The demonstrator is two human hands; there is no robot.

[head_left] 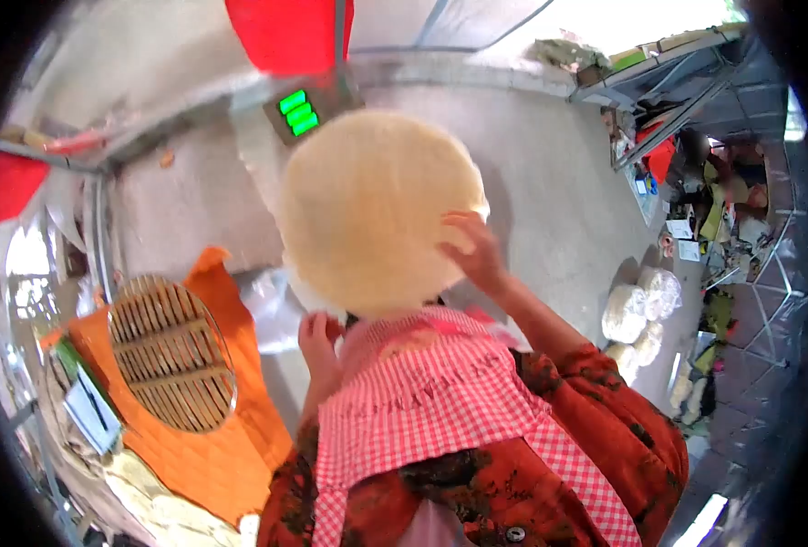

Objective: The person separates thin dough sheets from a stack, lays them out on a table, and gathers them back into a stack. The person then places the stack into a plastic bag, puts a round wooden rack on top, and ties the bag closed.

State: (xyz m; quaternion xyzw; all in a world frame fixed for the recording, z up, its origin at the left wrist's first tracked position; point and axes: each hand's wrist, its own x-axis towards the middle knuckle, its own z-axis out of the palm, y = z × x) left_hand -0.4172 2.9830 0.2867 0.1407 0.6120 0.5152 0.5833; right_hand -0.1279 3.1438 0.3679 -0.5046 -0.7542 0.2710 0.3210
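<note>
A large, round, pale cream stack of thin sheets that looks like rice paper [372, 205] lies in front of me. Just beyond its far left edge shows a digital display with glowing green digits [298, 113], partly smeared. My right hand [473, 248] is at the stack's right edge, fingers spread and bent over the rim. Whether it presses or only touches I cannot tell. Lower down, my left hand [319, 339] hovers by the stack's near left side, fingers loosely curled and apart, with nothing seen in it. The apron hides the nearest edge.
At the left, a round slatted bamboo rack [172, 354] rests on orange cloth [253, 392]. A clear plastic bag [272, 310] lies between cloth and stack. Wrapped pale bundles [641, 310] sit on the floor at right. A red panel [290, 32] hangs ahead; clutter fills the far right.
</note>
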